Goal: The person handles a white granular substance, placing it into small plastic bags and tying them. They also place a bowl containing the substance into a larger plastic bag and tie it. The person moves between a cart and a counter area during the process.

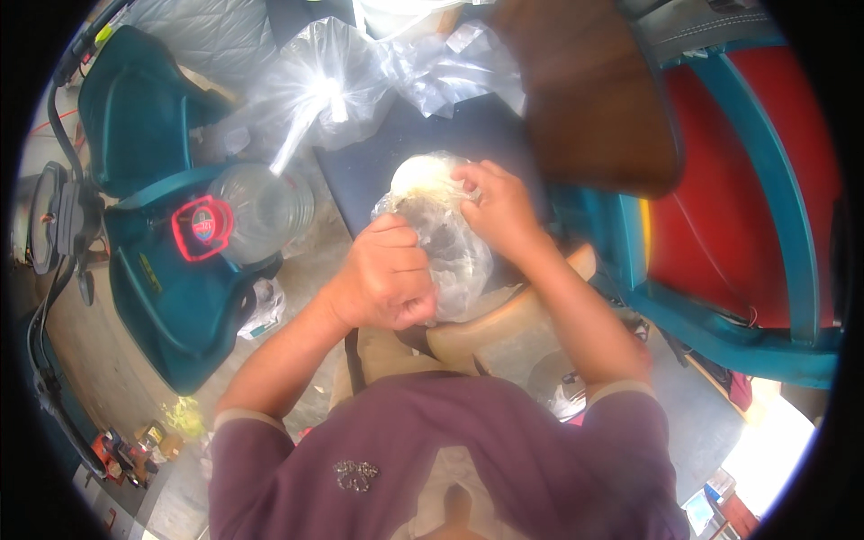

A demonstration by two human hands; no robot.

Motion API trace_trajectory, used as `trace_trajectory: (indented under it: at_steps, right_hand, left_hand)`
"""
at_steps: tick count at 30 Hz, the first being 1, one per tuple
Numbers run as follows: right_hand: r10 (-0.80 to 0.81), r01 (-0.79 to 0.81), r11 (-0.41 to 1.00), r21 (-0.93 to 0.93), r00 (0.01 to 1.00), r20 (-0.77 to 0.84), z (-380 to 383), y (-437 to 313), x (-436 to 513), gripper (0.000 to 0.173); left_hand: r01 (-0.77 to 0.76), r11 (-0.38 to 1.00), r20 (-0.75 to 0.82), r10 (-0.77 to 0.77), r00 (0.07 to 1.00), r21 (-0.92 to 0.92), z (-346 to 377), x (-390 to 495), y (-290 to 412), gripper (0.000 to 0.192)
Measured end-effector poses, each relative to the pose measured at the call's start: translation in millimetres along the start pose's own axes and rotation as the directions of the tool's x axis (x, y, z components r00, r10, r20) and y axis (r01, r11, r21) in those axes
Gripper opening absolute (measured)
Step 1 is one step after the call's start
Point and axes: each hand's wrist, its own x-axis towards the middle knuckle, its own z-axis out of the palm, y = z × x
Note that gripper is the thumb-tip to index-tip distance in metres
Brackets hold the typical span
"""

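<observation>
A clear plastic bag (459, 273) lies before me, low over the front of a dark flat surface (503, 138). Pale, whitish material (422, 177) shows in its far part; what it is I cannot tell. My left hand (395, 273) is curled into a fist at the bag's left side, closed on the film. On the far right side of the bag, my right hand (499, 206) pinches film between thumb and fingers, beside the pale material. The fingers hide part of the bag's edge.
Behind the bag are a knotted clear bag (331, 88), more crumpled film (452, 67) and a white bucket (405, 17). Left, a large plastic bottle (263, 212) with a red handle lies on a teal seat (175, 290). Right are a brown board (594, 101) and a teal-framed red panel (715, 250).
</observation>
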Motion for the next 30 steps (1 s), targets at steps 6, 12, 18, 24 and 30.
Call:
trace_trajectory:
  at_steps: [6, 12, 18, 24, 30]
  right_hand:
    - [-0.004, 0.004, 1.000, 0.010, 1.000, 0.008, -5, -14, -2, 0.025]
    - [-0.021, 0.020, 0.995, 0.103, 1.000, 0.012, -16, -31, 1, 0.013]
    - [0.008, 0.004, 0.974, 0.224, 0.999, -0.050, -24, -46, -3, 0.010]
    - [0.016, -0.014, 0.983, 0.181, 1.000, -0.011, -24, -39, -9, 0.011]
    - [0.016, 0.002, 0.973, 0.230, 0.997, -0.076, -29, -49, -18, 0.011]
  left_hand:
    - [0.033, 0.999, -0.029, -0.033, 0.999, 0.015, -7, 1, -1, 0.024]
    - [0.071, 0.997, -0.065, -0.071, 0.995, -0.008, -6, -4, -8, 0.025]
    - [0.082, 0.997, -0.078, -0.082, 0.994, -0.008, -13, -5, -3, 0.025]
    - [0.098, 0.995, -0.094, -0.096, 0.991, 0.021, -9, -10, -3, 0.025]
    - [0.100, 0.995, -0.088, -0.098, 0.991, 0.029, -15, -9, -2, 0.025]
